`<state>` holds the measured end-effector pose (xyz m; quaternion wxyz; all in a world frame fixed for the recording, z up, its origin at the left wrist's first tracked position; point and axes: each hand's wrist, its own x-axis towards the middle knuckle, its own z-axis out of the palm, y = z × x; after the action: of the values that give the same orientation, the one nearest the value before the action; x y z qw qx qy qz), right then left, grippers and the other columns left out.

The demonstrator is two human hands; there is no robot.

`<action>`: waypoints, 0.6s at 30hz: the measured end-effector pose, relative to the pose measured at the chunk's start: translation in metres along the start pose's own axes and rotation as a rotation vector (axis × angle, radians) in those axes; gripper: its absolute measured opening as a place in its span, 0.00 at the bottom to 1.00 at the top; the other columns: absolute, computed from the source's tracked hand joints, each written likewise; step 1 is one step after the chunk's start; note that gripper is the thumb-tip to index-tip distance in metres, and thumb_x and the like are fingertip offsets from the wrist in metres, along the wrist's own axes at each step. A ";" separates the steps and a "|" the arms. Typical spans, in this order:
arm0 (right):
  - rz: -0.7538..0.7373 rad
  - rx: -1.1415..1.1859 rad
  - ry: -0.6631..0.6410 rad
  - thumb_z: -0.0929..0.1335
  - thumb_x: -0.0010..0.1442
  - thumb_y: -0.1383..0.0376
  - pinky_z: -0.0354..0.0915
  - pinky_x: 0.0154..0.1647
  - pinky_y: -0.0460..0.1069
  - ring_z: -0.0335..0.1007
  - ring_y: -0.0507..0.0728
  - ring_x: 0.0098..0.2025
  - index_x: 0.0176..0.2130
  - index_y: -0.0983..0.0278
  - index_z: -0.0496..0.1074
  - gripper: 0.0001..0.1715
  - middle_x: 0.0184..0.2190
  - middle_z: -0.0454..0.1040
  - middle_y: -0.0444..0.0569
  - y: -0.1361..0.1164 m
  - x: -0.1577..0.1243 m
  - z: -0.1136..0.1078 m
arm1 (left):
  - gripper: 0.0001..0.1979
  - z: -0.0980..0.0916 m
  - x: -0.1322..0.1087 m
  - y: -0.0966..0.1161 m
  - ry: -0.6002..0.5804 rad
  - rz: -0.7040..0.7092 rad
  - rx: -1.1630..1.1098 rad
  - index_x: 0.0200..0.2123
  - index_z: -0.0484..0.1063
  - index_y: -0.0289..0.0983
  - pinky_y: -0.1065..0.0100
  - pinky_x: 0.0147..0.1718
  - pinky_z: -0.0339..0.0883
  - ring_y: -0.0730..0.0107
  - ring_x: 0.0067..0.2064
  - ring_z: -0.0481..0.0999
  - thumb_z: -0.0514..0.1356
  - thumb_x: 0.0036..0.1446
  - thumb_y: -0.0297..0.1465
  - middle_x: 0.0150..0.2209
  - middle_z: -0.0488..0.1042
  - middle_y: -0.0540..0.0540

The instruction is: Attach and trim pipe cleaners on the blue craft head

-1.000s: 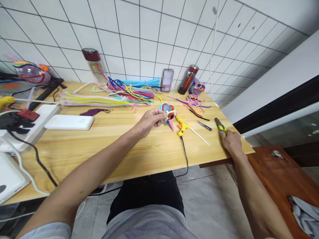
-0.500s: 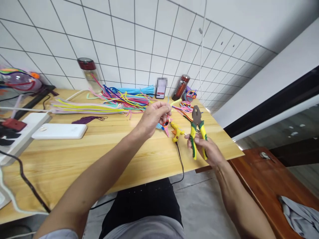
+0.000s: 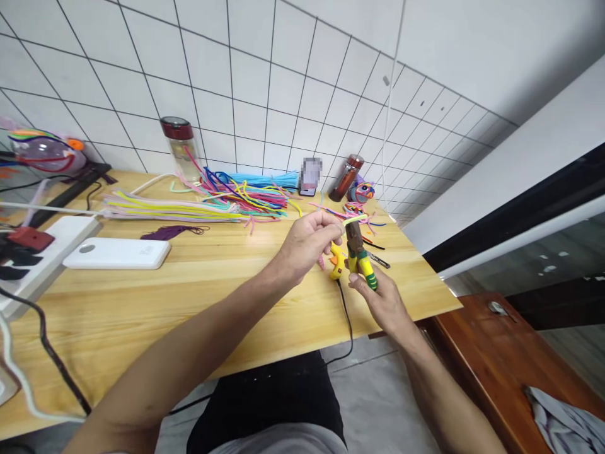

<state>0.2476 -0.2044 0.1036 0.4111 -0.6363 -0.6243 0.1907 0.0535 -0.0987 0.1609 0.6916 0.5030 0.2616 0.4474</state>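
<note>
Between thumb and fingertips, my left hand [image 3: 309, 244] pinches a short pale yellow-green pipe cleaner [image 3: 355, 219], whose free end points right. My right hand [image 3: 382, 299] is closed around the green and yellow handles of a pair of pliers [image 3: 362, 255]. The dark jaws of the pliers are at the pipe cleaner, just right of my left fingertips; whether they grip it I cannot tell. Below my left fingers lies a yellow glue gun [image 3: 337, 263], partly covered by the hands, its cord running off the table edge. A pink tip of some piece shows beside it.
Bundles of coloured pipe cleaners [image 3: 189, 208] lie along the back of the table [image 3: 227, 302]. Behind them stand a glass bottle [image 3: 182, 151], a phone [image 3: 310, 178] and a red flask [image 3: 346, 178]. A white power bank [image 3: 116, 253] and a power strip [image 3: 51, 258] are at left.
The pliers have swung left and their handles have come together, bringing the jaws to the pipe cleaner. My left hand has shifted slightly right and down in view.
</note>
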 end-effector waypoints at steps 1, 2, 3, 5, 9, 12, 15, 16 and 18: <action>-0.015 -0.013 0.011 0.72 0.68 0.48 0.74 0.58 0.63 0.79 0.66 0.48 0.48 0.60 0.80 0.20 0.44 0.83 0.52 0.000 0.001 0.000 | 0.03 0.000 0.000 -0.001 -0.007 -0.005 0.005 0.28 0.74 0.36 0.77 0.19 0.57 0.81 0.22 0.66 0.64 0.54 0.26 0.25 0.74 0.51; -0.029 -0.024 0.017 0.71 0.69 0.49 0.74 0.58 0.62 0.79 0.66 0.49 0.48 0.60 0.80 0.19 0.46 0.83 0.52 0.000 0.001 -0.001 | 0.03 0.000 0.000 -0.001 -0.011 -0.010 0.011 0.28 0.74 0.36 0.77 0.19 0.57 0.81 0.21 0.66 0.64 0.54 0.26 0.25 0.74 0.51; -0.039 -0.032 0.017 0.71 0.69 0.49 0.74 0.59 0.62 0.79 0.66 0.49 0.48 0.60 0.80 0.19 0.47 0.84 0.52 0.000 0.001 -0.002 | 0.04 0.000 0.000 -0.001 -0.011 -0.015 0.017 0.27 0.74 0.36 0.76 0.19 0.57 0.81 0.21 0.66 0.64 0.54 0.26 0.24 0.74 0.51; -0.059 -0.041 0.012 0.71 0.70 0.50 0.74 0.59 0.61 0.79 0.66 0.50 0.49 0.59 0.80 0.18 0.48 0.84 0.52 0.001 0.001 -0.002 | 0.05 0.001 0.000 -0.002 0.001 -0.023 0.021 0.26 0.73 0.36 0.76 0.18 0.57 0.80 0.21 0.66 0.64 0.53 0.27 0.23 0.73 0.52; -0.075 -0.059 0.010 0.70 0.70 0.51 0.74 0.58 0.61 0.79 0.67 0.51 0.50 0.58 0.79 0.17 0.48 0.83 0.53 0.005 -0.003 -0.001 | 0.06 0.000 0.001 -0.004 0.027 -0.029 0.019 0.25 0.71 0.37 0.76 0.18 0.57 0.80 0.20 0.65 0.64 0.53 0.26 0.22 0.71 0.52; -0.067 -0.068 0.001 0.70 0.70 0.51 0.74 0.58 0.61 0.80 0.68 0.51 0.50 0.57 0.79 0.16 0.46 0.83 0.52 0.006 -0.004 -0.001 | 0.07 0.000 0.001 -0.007 -0.001 -0.037 0.048 0.25 0.70 0.37 0.75 0.19 0.58 0.80 0.19 0.65 0.65 0.53 0.28 0.21 0.71 0.53; -0.072 -0.055 -0.004 0.71 0.70 0.49 0.74 0.58 0.61 0.80 0.68 0.51 0.50 0.57 0.80 0.17 0.46 0.83 0.51 0.004 -0.004 -0.001 | 0.09 -0.001 0.001 -0.010 -0.043 -0.054 0.096 0.25 0.70 0.38 0.74 0.19 0.58 0.80 0.20 0.66 0.66 0.52 0.29 0.21 0.72 0.52; -0.073 -0.047 -0.007 0.71 0.70 0.49 0.74 0.58 0.61 0.80 0.67 0.51 0.50 0.57 0.80 0.18 0.46 0.83 0.51 0.003 -0.004 -0.001 | 0.09 -0.001 0.001 -0.011 -0.048 -0.060 0.110 0.25 0.70 0.38 0.75 0.20 0.58 0.80 0.20 0.66 0.67 0.52 0.29 0.21 0.73 0.52; -0.070 -0.030 -0.013 0.72 0.70 0.48 0.74 0.57 0.60 0.80 0.67 0.50 0.50 0.57 0.80 0.19 0.46 0.83 0.51 0.001 -0.003 -0.001 | 0.08 0.000 0.001 -0.011 -0.047 -0.073 0.130 0.25 0.70 0.37 0.75 0.20 0.58 0.79 0.20 0.67 0.66 0.52 0.28 0.21 0.74 0.52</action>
<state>0.2482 -0.2073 0.1023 0.4037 -0.6189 -0.6517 0.1710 0.0579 -0.0987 0.1511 0.6793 0.5474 0.2920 0.3919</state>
